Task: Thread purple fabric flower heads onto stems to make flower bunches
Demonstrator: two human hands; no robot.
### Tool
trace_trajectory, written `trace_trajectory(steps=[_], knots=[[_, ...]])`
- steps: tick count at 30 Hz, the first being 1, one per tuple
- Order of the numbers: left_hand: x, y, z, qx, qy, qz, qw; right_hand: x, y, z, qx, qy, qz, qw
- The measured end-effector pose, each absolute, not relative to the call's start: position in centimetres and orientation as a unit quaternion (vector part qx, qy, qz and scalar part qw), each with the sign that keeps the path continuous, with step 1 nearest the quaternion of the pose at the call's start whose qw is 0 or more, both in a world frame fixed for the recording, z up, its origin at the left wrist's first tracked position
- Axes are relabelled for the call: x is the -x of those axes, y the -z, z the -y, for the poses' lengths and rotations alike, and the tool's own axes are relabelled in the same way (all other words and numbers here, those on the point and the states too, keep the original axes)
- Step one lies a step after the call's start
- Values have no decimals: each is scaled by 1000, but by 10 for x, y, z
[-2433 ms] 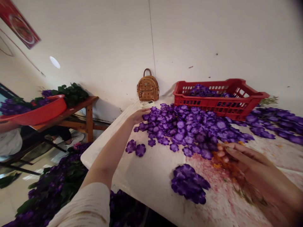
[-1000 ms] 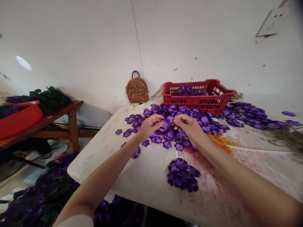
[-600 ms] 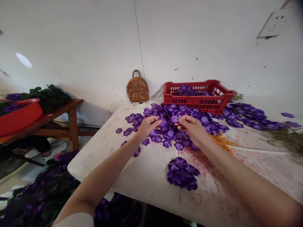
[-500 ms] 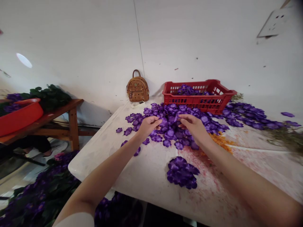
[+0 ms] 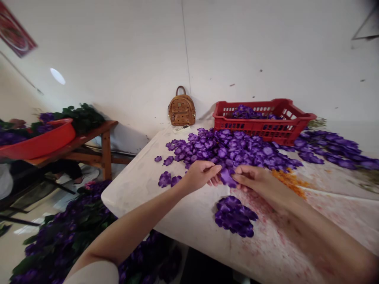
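Note:
Between my two hands is a purple fabric flower (image 5: 227,177), held up in front of the large heap of purple flowers (image 5: 207,144). My left hand (image 5: 204,173) pinches its left edge between thumb and fingers. At its right edge, the thumb and fingers of my right hand (image 5: 250,177) are closed on it too. Closer to me on the white-covered table (image 5: 189,221) lies a smaller pile of dark purple flowers (image 5: 235,216). Two loose flowers (image 5: 164,179) rest left of my left hand, one of them partly hidden behind my wrist.
A red plastic crate (image 5: 263,124) with purple flowers stands against the wall, beside a small brown backpack (image 5: 181,108). Orange bits (image 5: 288,180) lie to the right. Leftward, a red basin (image 5: 41,140) sits on a wooden bench (image 5: 106,150), and purple flower bunches (image 5: 68,232) cover the floor.
Both hands have come back from the heap toward me, and a single purple flower is now held up between them. The view has swung slightly left.

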State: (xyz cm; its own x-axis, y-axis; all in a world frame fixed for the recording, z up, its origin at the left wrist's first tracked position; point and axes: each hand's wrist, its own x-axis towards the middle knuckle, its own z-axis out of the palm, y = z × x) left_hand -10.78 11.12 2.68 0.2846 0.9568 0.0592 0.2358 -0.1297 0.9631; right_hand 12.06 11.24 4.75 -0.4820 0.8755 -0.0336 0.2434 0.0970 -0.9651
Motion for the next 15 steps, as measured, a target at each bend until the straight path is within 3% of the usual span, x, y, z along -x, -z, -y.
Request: trace_trajectory(steps=[3, 5, 8, 15], knots=[[156, -22, -117, -675, -382, -565, 281, -132, -28, -95, 410, -548, 699, 208], [197, -21, -130, -620, -398, -652, 178, -134, -16, -86, 432, -469, 741, 211], [247, -21, -154, -588, -405, -686, 142, -132, -10, -80, 468, -373, 767, 230], [243, -9, -201, -641, -378, -644, 175, -137, -16, -85, 500, -362, 717, 323]])
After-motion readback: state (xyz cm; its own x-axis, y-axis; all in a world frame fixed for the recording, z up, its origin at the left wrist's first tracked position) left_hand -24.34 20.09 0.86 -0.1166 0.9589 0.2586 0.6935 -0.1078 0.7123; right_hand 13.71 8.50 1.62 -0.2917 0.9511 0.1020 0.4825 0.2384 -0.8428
